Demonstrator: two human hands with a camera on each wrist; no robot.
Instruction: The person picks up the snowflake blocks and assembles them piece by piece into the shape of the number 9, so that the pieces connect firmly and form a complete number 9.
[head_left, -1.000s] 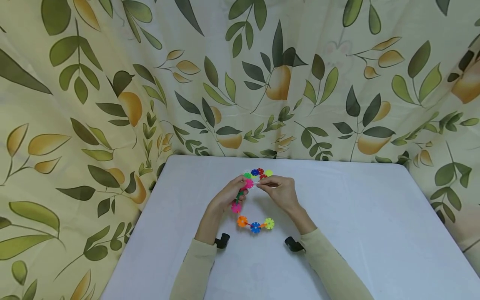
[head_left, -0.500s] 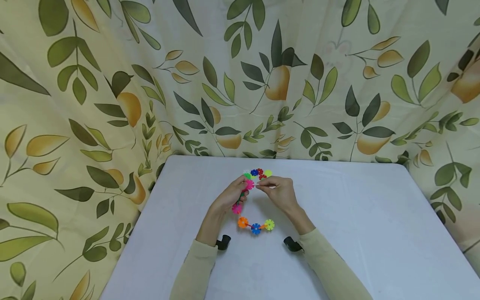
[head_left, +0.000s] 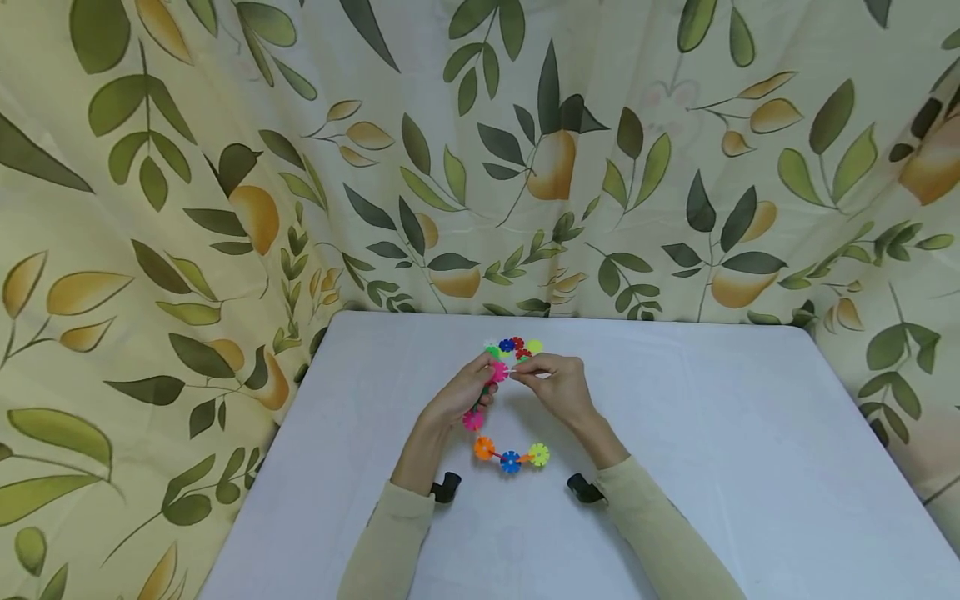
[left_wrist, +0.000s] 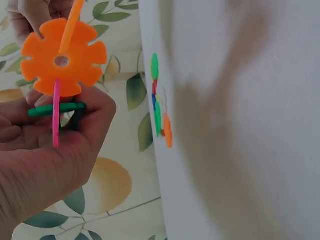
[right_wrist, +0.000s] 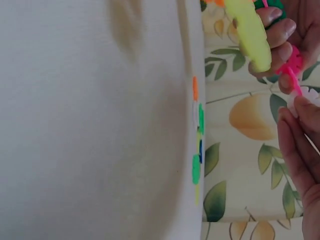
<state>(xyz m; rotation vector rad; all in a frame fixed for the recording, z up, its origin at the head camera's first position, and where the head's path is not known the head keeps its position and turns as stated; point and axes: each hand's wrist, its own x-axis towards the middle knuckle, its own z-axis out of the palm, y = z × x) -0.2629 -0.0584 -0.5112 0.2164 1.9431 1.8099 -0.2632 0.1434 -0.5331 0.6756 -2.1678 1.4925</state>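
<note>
My left hand (head_left: 457, 396) grips a chain of interlocking notched plastic discs above the table. A pink disc (head_left: 499, 372) stands at its thumb and fingertips; a green disc (left_wrist: 40, 112) lies across its fingers in the left wrist view. From there the chain hangs toward me through another pink disc (head_left: 473, 420), an orange disc (head_left: 484, 448), a blue disc (head_left: 511, 462) and a yellow disc (head_left: 539, 454). My right hand (head_left: 564, 387) pinches a white disc (right_wrist: 312, 94) between thumb and fingers, its edge right at the upper pink disc. The fingers hide part of the white disc.
Several loose discs, among them a dark blue disc (head_left: 507, 345) and a yellow disc (head_left: 534, 346), lie on the white-covered table (head_left: 712, 433) just beyond the hands. A leaf-patterned curtain (head_left: 465, 217) hangs behind the table and on its left.
The right hand has shifted slightly left, with the white disc kept against the pink one. The hanging end of the chain sits a little lower in view. Both grips look the same.
</note>
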